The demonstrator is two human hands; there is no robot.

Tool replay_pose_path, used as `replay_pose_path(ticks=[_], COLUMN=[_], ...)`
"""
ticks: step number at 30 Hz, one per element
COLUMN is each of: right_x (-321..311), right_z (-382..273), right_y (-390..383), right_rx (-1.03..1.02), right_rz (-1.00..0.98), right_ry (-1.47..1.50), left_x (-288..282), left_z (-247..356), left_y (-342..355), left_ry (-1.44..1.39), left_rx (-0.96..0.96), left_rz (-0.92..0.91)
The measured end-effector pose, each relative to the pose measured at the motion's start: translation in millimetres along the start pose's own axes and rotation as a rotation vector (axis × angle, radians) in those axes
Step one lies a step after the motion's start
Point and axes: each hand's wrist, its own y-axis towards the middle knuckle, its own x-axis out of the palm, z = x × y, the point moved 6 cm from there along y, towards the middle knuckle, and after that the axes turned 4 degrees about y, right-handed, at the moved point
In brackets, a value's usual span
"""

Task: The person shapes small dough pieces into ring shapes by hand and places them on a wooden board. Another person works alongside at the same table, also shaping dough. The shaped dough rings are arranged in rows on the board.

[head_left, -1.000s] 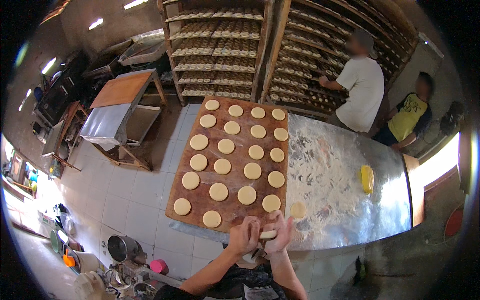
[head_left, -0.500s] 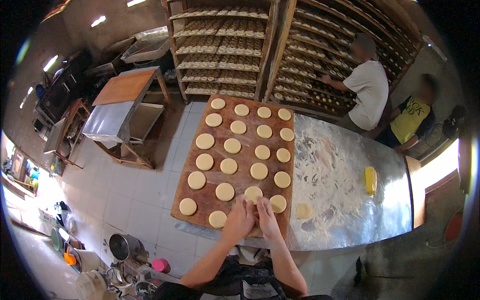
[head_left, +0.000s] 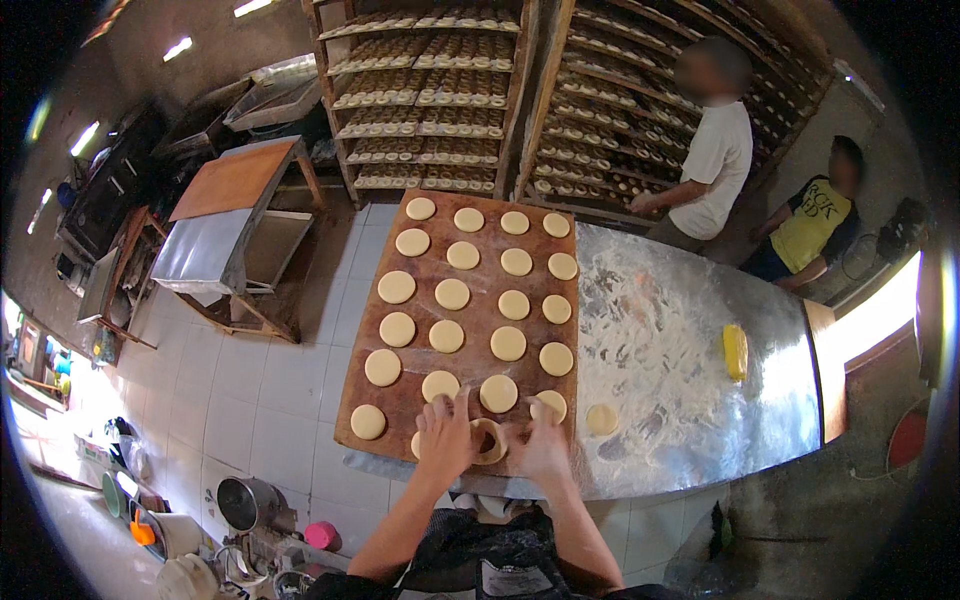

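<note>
Rows of pale round dough discs (head_left: pixel 452 294) cover a floured wooden board (head_left: pixel 420 325). Near the board's front edge lies a dough ring (head_left: pixel 488 458) with a dark hole in its middle. My left hand (head_left: pixel 445 440) is at the ring's left side, fingers apart, its fingertips by the lower edge of another disc (head_left: pixel 440 386). On the ring's other side, my right hand (head_left: pixel 540 445), somewhat blurred, has its fingers apart and reaches over the lower part of a corner disc (head_left: pixel 549 404). Whether either hand presses on the ring is hard to tell.
A flour-dusted metal table (head_left: pixel 660 360) holds a loose disc (head_left: pixel 602 419) and a yellow block (head_left: pixel 735 352). Racks (head_left: pixel 420 105) of dough rings stand behind. A person in white (head_left: pixel 720 160) and one in yellow (head_left: pixel 815 225) are at back right. Pots (head_left: pixel 245 503) stand lower left.
My hands, close together below a disc before, have moved apart and slightly nearer me. A dough ring now shows between them. The person in white has lowered an arm from the rack.
</note>
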Motion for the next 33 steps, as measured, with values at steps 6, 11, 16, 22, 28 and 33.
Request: replay_pose_path(ticks=[6,11,16,22,28,33], right_x=[-30.4,-45.9,-140.0,-201.7,-190.0,-214.3], right_z=[22.2,44.4,119.3,171.3,194.4,198.1], right_y=[31.6,40.2,17.8,42.2,63.8,53.6], right_rx=[-0.220,-0.179,0.139,-0.057,-0.141,-0.124], right_rz=[0.206,-0.021,-0.009,0.251,-0.107,-0.281], right_ry=[-0.507,-0.005,0.373,-0.418,-0.174,0.528], left_x=[31.7,33.8,37.5,111.7,132.1,137.7], left_z=[30.5,53.6,131.4,227.7,239.0,262.2], left_y=[51.4,62.2,71.3,104.6,70.4,42.3], left_ry=[0.215,-0.079,-0.485,-0.140,-0.169,-0.529], left_rx=[0.186,0.320,0.415,0.530,0.281,-0.047], left_rz=[0.153,-0.091,-0.001,0.070,0.128,-0.303])
